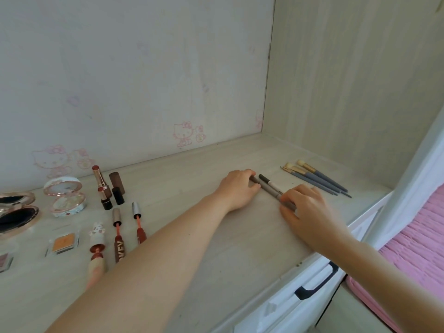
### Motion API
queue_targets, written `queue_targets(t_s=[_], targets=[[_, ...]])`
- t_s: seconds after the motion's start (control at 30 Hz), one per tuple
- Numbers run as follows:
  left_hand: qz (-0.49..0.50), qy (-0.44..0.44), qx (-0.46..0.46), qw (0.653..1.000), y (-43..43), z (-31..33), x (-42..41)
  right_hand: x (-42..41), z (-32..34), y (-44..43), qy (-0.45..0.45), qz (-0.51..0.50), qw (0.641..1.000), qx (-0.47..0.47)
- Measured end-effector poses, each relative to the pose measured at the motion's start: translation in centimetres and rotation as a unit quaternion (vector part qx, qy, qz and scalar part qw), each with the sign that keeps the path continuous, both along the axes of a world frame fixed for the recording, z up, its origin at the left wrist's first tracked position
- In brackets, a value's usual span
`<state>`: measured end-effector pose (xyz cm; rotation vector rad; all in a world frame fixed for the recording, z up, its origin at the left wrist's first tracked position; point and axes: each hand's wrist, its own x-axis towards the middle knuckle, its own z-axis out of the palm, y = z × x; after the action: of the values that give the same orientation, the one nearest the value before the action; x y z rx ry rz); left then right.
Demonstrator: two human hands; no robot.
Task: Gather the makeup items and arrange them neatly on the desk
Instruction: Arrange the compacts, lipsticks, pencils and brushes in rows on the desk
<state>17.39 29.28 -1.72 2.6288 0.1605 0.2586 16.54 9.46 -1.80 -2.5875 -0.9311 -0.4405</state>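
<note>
Lining-up step rn: two slim grey makeup pencils lie side by side on the pale wood-grain desk. Left hand pinches the far end, right hand grips the near end (blue-grey-handled brushes sit just beyond). Next imo: release gently, no nudging.

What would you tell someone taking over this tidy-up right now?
Left hand and right hand each grip an end of the two slim grey makeup pencils, lining them up on the pale wooden desk.
Done: blue-grey-handled brushes lie side by side at the right.
To do: uncapped lipsticks, open lip gloss tubes and round open compacts lie loose at the left; probably cap and line them up.
</note>
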Motion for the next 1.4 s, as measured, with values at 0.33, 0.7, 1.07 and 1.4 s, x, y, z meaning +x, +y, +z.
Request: queue_targets(t_s=[0.33,0.7,1.07,1.4], targets=[[-0.032,-0.019,0.108,0.993,0.7,0.7,-2.1,0.8,-0.1,0.2,0.009,-0.002,1.0,0.018],[-0.055,-0.043,0.141,0.988,0.8,0.9,-2.5,1.1,-0.2,0.2,-0.005,-0.013,1.0,0.009],[-0.071,-0.082,0.061,0.992,3.7,3.9,-8.1,-1.5,2.5,0.7,0.001,0.043,0.994,0.096],[-0.018,-0.098,-0.078,0.992,9.1,6.4,-18.7,-7.4,4.1,5.7,0.004,0.134,0.985,0.107]])
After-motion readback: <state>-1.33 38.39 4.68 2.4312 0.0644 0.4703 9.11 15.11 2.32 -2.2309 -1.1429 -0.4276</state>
